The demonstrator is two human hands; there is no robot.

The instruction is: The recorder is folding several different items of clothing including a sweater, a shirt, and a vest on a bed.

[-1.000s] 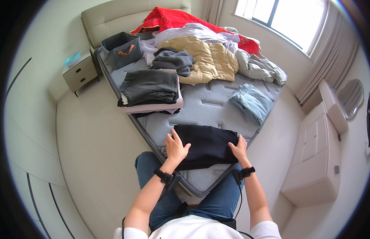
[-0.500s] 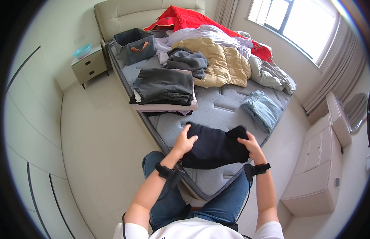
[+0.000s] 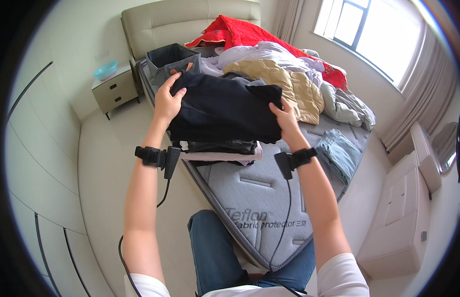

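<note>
A folded black garment (image 3: 225, 110) is stretched between my two hands, above the stack of folded clothes (image 3: 220, 147) on the mattress. My left hand (image 3: 168, 101) grips its left edge, thumb on top. The right edge is pinched in my right hand (image 3: 287, 120). Most of the stack is hidden under the garment; dark and pale pink layers show below it. Whether the garment touches the stack I cannot tell. Folded light blue jeans (image 3: 339, 154) lie near the mattress's right edge.
The grey mattress (image 3: 240, 190) stretches from my knees to a padded headboard (image 3: 190, 24). A grey fabric bin (image 3: 165, 62), a tan puffer garment (image 3: 304, 94) and a red quilt (image 3: 250, 37) lie toward the far end. A nightstand (image 3: 116, 94) stands at left, a low cabinet (image 3: 393, 218) at right.
Both hands have carried the black garment forward, up and to the left, from the near part of the mattress to over the folded stack. My arms are now stretched farther out.
</note>
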